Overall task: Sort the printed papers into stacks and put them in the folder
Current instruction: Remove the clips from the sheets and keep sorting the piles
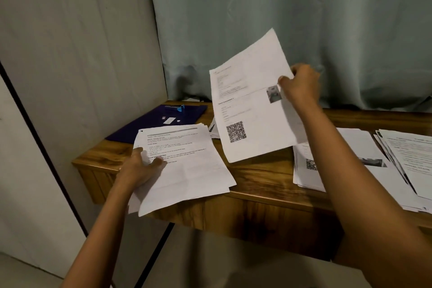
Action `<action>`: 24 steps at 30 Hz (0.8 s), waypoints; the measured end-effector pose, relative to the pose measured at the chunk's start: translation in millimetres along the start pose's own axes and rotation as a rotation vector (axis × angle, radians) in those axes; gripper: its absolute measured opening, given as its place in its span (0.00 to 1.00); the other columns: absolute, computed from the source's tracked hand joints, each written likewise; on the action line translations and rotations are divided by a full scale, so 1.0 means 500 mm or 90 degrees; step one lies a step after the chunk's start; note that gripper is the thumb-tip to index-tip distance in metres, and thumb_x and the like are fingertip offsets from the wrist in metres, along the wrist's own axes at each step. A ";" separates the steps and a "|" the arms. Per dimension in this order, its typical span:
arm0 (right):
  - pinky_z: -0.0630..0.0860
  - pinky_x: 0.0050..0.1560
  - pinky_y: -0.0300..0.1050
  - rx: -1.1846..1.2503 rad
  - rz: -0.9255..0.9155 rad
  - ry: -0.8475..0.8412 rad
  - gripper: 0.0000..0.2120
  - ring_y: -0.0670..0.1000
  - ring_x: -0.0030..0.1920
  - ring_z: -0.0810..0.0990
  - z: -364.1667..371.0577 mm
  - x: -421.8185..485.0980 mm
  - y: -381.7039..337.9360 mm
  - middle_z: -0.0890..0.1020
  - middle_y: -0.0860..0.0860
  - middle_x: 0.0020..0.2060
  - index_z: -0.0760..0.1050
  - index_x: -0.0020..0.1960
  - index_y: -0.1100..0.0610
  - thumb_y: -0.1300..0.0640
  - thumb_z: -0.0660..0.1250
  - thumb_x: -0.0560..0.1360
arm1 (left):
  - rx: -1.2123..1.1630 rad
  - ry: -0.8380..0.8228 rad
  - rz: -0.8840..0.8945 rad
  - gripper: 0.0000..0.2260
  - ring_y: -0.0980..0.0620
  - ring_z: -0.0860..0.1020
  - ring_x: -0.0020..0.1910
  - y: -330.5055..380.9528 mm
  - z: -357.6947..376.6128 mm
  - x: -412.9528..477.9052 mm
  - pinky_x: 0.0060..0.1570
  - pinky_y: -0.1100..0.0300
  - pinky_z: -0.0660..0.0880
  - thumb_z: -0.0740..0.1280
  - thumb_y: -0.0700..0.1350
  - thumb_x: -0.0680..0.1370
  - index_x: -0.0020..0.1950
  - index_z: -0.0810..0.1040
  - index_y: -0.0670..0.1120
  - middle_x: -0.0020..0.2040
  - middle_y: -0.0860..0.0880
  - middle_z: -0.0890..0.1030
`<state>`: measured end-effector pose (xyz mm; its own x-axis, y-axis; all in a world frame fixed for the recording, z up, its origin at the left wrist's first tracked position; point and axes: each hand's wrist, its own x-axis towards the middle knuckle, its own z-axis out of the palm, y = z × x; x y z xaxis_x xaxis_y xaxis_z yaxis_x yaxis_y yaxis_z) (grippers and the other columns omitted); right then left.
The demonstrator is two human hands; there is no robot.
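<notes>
I've got the sheet (252,100) up off the table (261,175), tilted, print facing me, with a QR code low on the page and a small photo by its right edge. My right hand (301,84) pinches that right edge at about three o'clock on the page, thumb in front, fingers curled behind.

From the sheet, down at eight o'clock, is the left stack (184,166). It's a bit fanned, and its near left corner hangs over the table's front edge. My left hand (140,168) sits on that stack's left edge, thumb and forefinger spread over the top page. I can't tell whether the rest of the fingers curl underneath.

At eleven o'clock from that stack lies the dark blue folder (159,121), flat and closed, touching the stack's far edge.

Out at four o'clock from the sheet, my right forearm crosses the middle stack (308,166), and just beside that is the right stack (411,161).

Behind the table hangs a pale curtain (280,18).
</notes>
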<state>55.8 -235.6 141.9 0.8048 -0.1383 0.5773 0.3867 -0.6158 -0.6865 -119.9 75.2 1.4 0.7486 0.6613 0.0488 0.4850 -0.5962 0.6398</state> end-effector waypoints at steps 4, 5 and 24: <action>0.73 0.40 0.46 0.063 0.025 -0.126 0.07 0.56 0.45 0.80 0.086 -0.066 -0.013 0.80 0.56 0.44 0.74 0.45 0.61 0.57 0.67 0.73 | -0.106 0.028 0.020 0.32 0.36 0.65 0.71 -0.003 -0.003 -0.005 0.64 0.40 0.67 0.54 0.62 0.79 0.77 0.58 0.43 0.75 0.39 0.63; 0.76 0.42 0.47 0.079 0.037 -0.155 0.07 0.58 0.45 0.80 0.117 -0.095 -0.011 0.81 0.57 0.46 0.76 0.46 0.62 0.57 0.66 0.73 | -0.138 0.039 0.019 0.34 0.36 0.65 0.71 -0.001 -0.002 -0.008 0.65 0.40 0.66 0.51 0.64 0.79 0.77 0.58 0.43 0.75 0.38 0.62; 0.71 0.49 0.42 -0.041 0.142 -0.434 0.14 0.59 0.60 0.74 0.262 -0.266 -0.021 0.75 0.59 0.61 0.70 0.62 0.63 0.60 0.61 0.78 | -0.366 0.044 -0.033 0.07 0.43 0.76 0.50 0.042 0.033 -0.021 0.54 0.49 0.74 0.65 0.40 0.79 0.51 0.68 0.39 0.49 0.42 0.75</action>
<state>3.6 -109.1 14.5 0.9717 0.2359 0.0082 0.1704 -0.6771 -0.7159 -110.4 48.2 1.6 0.6901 0.7224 0.0441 0.1816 -0.2319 0.9556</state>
